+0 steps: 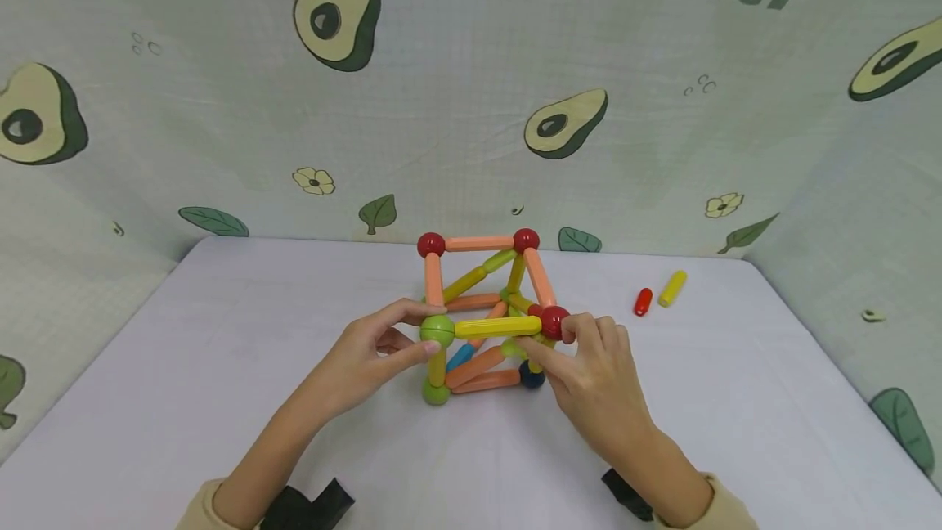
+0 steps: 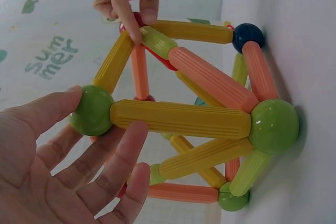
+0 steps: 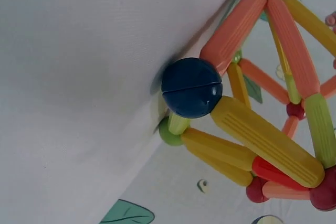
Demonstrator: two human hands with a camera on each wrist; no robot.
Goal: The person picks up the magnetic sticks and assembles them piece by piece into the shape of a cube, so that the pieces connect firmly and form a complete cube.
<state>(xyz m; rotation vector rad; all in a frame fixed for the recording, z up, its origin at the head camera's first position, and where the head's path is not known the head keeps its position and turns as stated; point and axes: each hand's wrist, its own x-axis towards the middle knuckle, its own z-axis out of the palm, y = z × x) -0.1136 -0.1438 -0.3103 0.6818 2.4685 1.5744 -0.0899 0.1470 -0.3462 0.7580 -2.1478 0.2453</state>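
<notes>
A cube-like frame of magnetic sticks and balls stands on the table, with salmon, yellow and lime sticks. My left hand (image 1: 371, 354) pinches a green ball (image 1: 437, 330) at its upper front-left corner, thumb and fingers on either side. The right hand (image 1: 603, 375) pinches the red ball (image 1: 555, 322) at the upper front-right corner. Between these balls runs a yellow stick (image 1: 496, 327). In the right wrist view, a dark blue ball (image 3: 191, 87) sits at a bottom corner. A lower green ball (image 2: 274, 127) joins several sticks in the left wrist view.
A short red stick (image 1: 643, 302) and a yellow stick (image 1: 673, 289) lie loose on the white table (image 1: 736, 399), right of the frame. Behind the table hangs an avocado-print cloth (image 1: 456, 105). Black straps (image 1: 309, 507) show near the sleeves.
</notes>
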